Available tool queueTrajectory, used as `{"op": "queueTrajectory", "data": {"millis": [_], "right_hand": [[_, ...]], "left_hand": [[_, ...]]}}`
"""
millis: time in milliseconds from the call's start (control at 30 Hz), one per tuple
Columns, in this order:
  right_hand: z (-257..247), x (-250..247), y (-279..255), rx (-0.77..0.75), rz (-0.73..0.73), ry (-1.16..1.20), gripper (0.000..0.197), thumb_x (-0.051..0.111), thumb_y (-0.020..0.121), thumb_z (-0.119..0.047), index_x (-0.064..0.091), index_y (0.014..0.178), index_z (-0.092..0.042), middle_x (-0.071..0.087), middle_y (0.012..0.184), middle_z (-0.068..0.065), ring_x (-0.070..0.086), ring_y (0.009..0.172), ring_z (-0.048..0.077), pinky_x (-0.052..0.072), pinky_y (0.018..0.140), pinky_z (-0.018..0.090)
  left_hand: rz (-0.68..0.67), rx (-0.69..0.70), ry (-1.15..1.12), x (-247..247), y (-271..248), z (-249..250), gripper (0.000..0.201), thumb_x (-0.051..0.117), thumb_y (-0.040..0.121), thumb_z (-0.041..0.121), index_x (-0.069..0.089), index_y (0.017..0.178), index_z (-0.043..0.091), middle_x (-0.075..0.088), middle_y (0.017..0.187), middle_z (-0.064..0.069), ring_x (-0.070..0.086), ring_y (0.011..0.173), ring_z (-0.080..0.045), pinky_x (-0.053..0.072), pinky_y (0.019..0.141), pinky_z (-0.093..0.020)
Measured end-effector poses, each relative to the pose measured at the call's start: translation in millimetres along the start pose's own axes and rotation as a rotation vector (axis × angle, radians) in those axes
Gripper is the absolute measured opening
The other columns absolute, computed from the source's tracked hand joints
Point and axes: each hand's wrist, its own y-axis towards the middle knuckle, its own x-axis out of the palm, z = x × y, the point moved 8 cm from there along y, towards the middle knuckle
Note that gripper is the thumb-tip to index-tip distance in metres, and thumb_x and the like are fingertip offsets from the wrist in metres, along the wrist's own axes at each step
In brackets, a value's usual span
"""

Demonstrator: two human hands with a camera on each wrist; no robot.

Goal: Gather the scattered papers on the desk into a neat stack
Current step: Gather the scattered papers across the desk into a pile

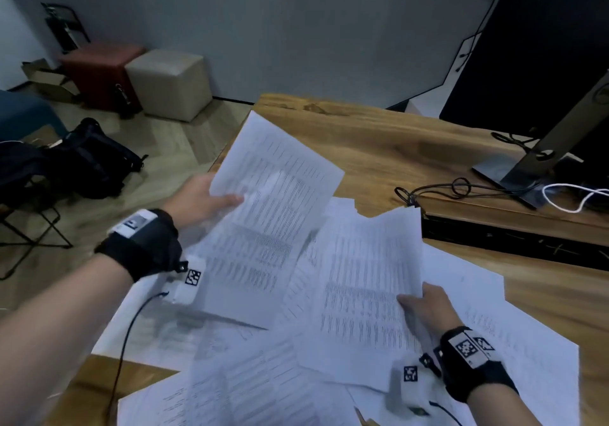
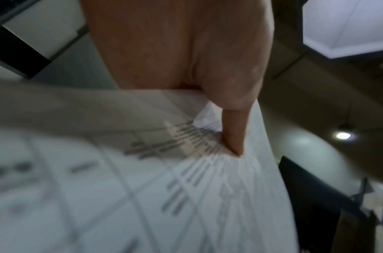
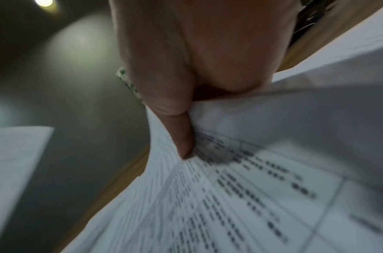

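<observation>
Several white printed sheets (image 1: 260, 373) lie scattered and overlapping on the wooden desk (image 1: 389, 142). My left hand (image 1: 211, 200) pinches the left edge of a raised bundle of sheets (image 1: 273, 195), thumb on top; the left wrist view shows the thumb (image 2: 233, 130) pressing the printed page (image 2: 186, 196). My right hand (image 1: 418, 303) grips the right edge of another lifted sheet (image 1: 365, 280) nearer the desk's front. In the right wrist view the thumb (image 3: 179, 137) lies on that page (image 3: 262, 196), with the other fingers hidden beneath it.
A monitor stand (image 1: 527, 168) with black cables (image 1: 454, 188) and a white cable (image 1: 573, 195) sits at the back right. A dark slot (image 1: 514, 237) runs along the raised desk section. Two cube stools (image 1: 168, 82) and a black bag (image 1: 92, 158) stand on the floor at left.
</observation>
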Motion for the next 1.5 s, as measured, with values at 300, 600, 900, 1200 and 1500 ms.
{"op": "queueTrajectory", "data": {"millis": [300, 600, 900, 1200, 1500], "right_hand": [[5, -12, -12, 0.075, 0.01, 0.335, 0.013, 0.055, 0.093, 0.009, 0.059, 0.105, 0.012, 0.063, 0.088, 0.021, 0.064, 0.074, 0.033, 0.056, 0.053, 0.028], [58, -7, 15, 0.123, 0.08, 0.078, 0.01, 0.067, 0.083, -0.002, 0.063, 0.074, -0.005, 0.056, 0.064, 0.008, 0.055, 0.058, 0.021, 0.045, 0.048, 0.025], [58, -9, 25, 0.074, 0.103, -0.178, 0.013, 0.074, 0.081, -0.017, 0.064, 0.09, -0.014, 0.072, 0.102, 0.019, 0.068, 0.098, 0.036, 0.055, 0.089, 0.045], [22, -7, 0, 0.112, 0.206, -0.242, 0.013, 0.054, 0.081, 0.003, 0.059, 0.07, -0.001, 0.061, 0.067, 0.013, 0.06, 0.064, 0.029, 0.044, 0.053, 0.025], [13, -6, 26, 0.148, 0.202, -0.471, 0.008, 0.066, 0.07, -0.01, 0.059, 0.067, -0.007, 0.059, 0.114, 0.019, 0.057, 0.101, 0.037, 0.057, 0.078, 0.042]], "left_hand": [[-0.35, -0.033, -0.391, 8, -44, 29, 0.044, 0.08, 0.065, 0.016, 0.069, 0.107, 0.008, 0.081, 0.101, 0.002, 0.077, 0.086, -0.01, 0.061, 0.07, -0.021], [-0.55, -0.044, 0.184, 50, -74, 6, 0.047, 0.084, 0.062, 0.054, 0.074, 0.096, 0.023, 0.079, 0.095, 0.008, 0.073, 0.085, -0.003, 0.056, 0.078, -0.024], [-0.614, -0.177, 0.731, 131, -121, -107, 0.051, 0.071, 0.085, 0.043, 0.054, 0.128, 0.023, 0.056, 0.125, 0.002, 0.059, 0.111, -0.022, 0.051, 0.091, -0.035], [-0.526, -0.351, 0.91, 148, -148, -127, 0.14, 0.085, 0.063, 0.058, -0.009, 0.158, 0.018, -0.004, 0.162, -0.02, 0.006, 0.149, -0.041, 0.029, 0.116, -0.056], [-0.528, -0.295, 0.802, 149, -145, -112, 0.057, 0.084, 0.072, 0.045, 0.048, 0.109, 0.02, 0.059, 0.108, 0.003, 0.062, 0.094, -0.016, 0.051, 0.084, -0.028]]}}
